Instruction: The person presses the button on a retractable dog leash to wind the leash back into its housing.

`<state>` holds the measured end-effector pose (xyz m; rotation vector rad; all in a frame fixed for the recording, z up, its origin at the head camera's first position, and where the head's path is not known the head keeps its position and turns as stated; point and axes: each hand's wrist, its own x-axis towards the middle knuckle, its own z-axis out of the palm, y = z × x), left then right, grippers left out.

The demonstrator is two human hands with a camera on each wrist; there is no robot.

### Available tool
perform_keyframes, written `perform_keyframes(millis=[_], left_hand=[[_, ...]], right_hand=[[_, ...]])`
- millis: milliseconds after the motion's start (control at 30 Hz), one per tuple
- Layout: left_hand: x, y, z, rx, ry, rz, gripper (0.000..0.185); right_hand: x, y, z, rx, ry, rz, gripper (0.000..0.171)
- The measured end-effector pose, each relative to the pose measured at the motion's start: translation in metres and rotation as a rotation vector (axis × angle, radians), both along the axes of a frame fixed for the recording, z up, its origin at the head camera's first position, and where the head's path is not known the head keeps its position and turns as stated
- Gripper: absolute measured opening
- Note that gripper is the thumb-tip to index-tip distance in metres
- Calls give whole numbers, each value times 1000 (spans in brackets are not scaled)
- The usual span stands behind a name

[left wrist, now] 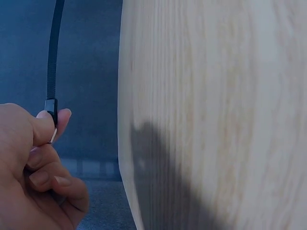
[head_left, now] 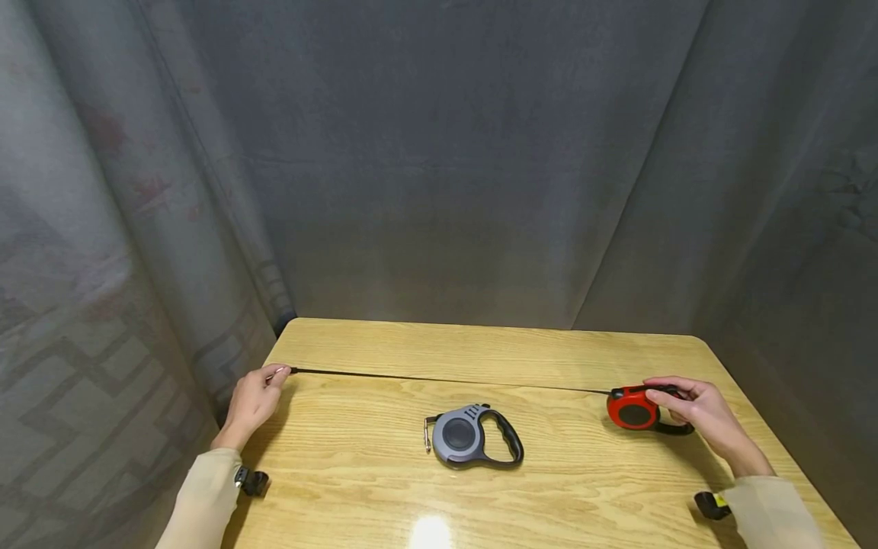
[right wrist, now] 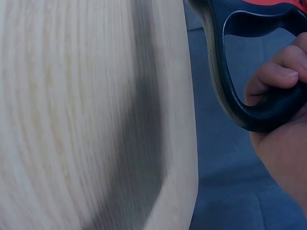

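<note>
My left hand (head_left: 254, 400) pinches the metal clip (left wrist: 54, 135) at the end of a black leash strap (head_left: 411, 379), close to the table's left edge. The strap runs almost straight across to a red and black retractable leash (head_left: 633, 409) at the right. My right hand (head_left: 693, 412) grips that leash by its black handle (right wrist: 225, 91), fingers curled through the loop in the right wrist view. Between the hands a grey and black retractable leash (head_left: 459, 433) lies on the table, its clip (head_left: 427, 435) to the left and its handle to the right.
The wooden table (head_left: 343, 488) has a light glare near its front edge. Grey curtains (head_left: 439, 168) hang behind it and along both sides. A small black camera is strapped on each wrist.
</note>
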<state>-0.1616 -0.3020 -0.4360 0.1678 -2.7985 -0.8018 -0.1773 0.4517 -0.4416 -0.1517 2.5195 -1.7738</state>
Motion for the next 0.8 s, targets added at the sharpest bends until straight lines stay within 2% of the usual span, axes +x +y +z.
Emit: perform_keyframes(millis=[333,800], left_hand=[[0,0,-1,12,11,8,35],[0,4,0,25,14,8,34]], right_hand=[[3,-4,-1,-15,-5,-4,20],[1,-12,-5,-70,11,3,32]])
